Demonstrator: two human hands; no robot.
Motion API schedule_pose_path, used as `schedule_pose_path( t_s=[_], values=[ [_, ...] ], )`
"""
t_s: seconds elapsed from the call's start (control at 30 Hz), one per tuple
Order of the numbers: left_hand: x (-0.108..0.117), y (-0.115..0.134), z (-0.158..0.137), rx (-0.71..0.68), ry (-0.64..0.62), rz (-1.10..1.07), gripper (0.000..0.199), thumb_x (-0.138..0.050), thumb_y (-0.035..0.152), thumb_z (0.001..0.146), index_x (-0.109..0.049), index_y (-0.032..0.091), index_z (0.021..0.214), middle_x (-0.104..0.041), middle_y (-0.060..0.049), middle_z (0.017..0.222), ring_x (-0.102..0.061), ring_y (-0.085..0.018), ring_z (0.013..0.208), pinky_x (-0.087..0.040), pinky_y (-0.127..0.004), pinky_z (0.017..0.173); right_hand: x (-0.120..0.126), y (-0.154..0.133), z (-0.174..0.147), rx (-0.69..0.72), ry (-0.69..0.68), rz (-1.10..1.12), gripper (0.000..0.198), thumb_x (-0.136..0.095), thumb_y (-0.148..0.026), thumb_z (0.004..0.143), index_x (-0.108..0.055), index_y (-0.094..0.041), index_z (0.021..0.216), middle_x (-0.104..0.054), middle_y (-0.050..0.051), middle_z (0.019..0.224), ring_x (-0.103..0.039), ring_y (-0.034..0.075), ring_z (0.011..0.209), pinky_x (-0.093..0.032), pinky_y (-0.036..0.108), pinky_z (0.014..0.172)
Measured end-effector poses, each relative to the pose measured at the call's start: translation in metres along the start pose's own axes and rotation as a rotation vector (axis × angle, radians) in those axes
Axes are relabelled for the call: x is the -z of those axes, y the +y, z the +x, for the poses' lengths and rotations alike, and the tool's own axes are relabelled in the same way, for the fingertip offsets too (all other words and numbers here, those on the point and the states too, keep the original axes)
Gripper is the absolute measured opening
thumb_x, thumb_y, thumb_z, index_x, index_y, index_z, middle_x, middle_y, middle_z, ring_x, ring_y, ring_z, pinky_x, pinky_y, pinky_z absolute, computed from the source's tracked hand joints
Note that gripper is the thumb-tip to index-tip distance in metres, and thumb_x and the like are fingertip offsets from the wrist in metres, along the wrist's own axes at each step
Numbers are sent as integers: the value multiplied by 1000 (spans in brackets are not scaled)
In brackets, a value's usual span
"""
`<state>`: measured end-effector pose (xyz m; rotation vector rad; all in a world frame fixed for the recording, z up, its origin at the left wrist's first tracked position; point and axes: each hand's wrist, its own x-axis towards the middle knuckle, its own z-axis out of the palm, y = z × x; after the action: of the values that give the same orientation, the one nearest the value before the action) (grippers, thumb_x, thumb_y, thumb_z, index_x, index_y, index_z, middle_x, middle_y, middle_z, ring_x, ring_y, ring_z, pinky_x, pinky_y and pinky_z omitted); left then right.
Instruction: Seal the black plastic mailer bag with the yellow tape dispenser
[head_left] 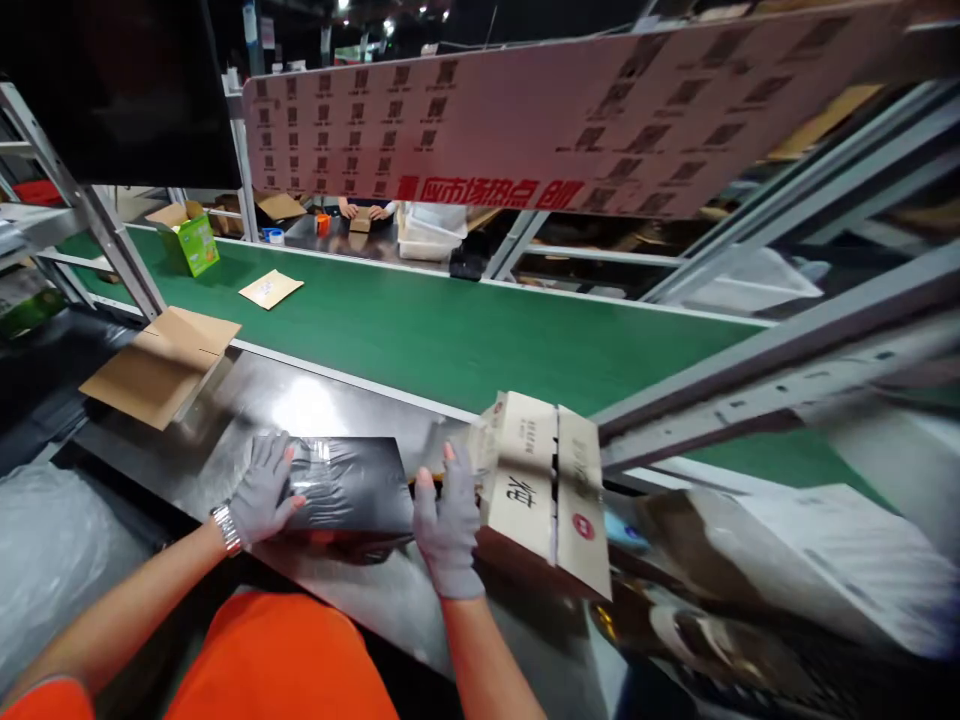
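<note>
A green belt (450, 335) runs across the view, carrying a green carton (191, 240) with open flaps and, nearer, a flat tan envelope (271, 289). At its near edge a flattened cardboard sheet (161, 365) lies partly over the steel bench (315, 405), with clear plastic wrap (52, 555) bunched at far left. Overhead hangs a white board (570, 125) printed with rows of codes and red characters, and beyond the belt another person's hands (361, 211) rest at a small box.
</note>
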<state>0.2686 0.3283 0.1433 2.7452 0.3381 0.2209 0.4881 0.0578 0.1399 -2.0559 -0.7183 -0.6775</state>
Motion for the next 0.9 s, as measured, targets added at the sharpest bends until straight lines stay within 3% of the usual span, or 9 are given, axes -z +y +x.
schedule_pose_path(
  t_s=[0.07,0.13,0.2,0.27,0.4,0.6,0.73,0.83,0.9],
  values=[
    [3,6,30,-135,-50,12,86,-64,54,108,-44,11,180,-21,-22,194,-13,-46,182,-11,-71,147,-12,-37,23,93,-3,-62,69,-51,-37,117,-38,-10,179,-42,27,185,-31,37,179,-39,66,141],
    [-6,3,49,-231,-148,25,88,-69,57,106,-47,13,179,-23,-22,194,-18,-46,181,-10,-70,147,-37,-59,29,102,-113,-135,73,-49,-39,117,-35,-5,179,-33,29,189,-16,39,183,-30,69,144],
    [-22,-8,59,-293,-257,26,92,-72,64,103,-51,15,177,-31,-24,191,-24,-47,179,-11,-71,147,-70,-62,20,-13,-339,-237,74,-48,-42,115,-42,2,174,-36,33,186,-17,45,181,-26,74,143],
    [-37,-20,62,-332,-321,14,96,-73,71,100,-54,15,175,-34,-25,189,-26,-50,178,-10,-74,146,-101,-54,5,-172,-576,-360,78,-52,-46,113,-48,6,171,-39,37,183,-26,51,177,-24,77,141],
    [-53,-32,64,-366,-326,-19,99,-74,72,99,-54,13,176,-29,-26,191,-24,-53,178,-12,-77,144,-128,-39,-11,-309,-747,-502,83,-58,-52,112,-47,1,175,-33,34,187,-29,51,176,-17,71,143],
    [-67,-38,70,-384,-220,-5,86,-76,60,98,-63,15,170,-42,-26,185,-38,-55,171,-21,-76,142,-118,-52,-13,-437,-758,-487,88,-61,-52,112,-39,0,179,-24,30,190,-22,46,180,-15,64,148],
    [-74,-42,76,-424,-195,-21,76,-73,56,99,-68,21,166,-52,-24,180,-45,-55,167,-22,-76,141,-103,-60,-45,-418,-702,-398,82,-63,-49,111,-47,0,175,-30,29,188,-25,45,180,-18,68,148],
    [-71,-41,77,-455,-201,-6,65,-69,54,102,-72,31,163,-56,-22,178,-47,-55,165,-22,-78,139,-77,-61,-71,-416,-617,-195,71,-62,-49,110,-61,-10,169,-48,23,182,-41,39,175,-32,64,145],
    [-68,-40,77,-459,-199,29,63,-67,56,102,-74,34,161,-58,-21,177,-49,-55,164,-24,-77,139,-51,-53,-76,-534,-490,-47,62,-62,-51,108,-72,-16,159,-67,19,168,-61,35,161,-47,58,138]
  ],
)
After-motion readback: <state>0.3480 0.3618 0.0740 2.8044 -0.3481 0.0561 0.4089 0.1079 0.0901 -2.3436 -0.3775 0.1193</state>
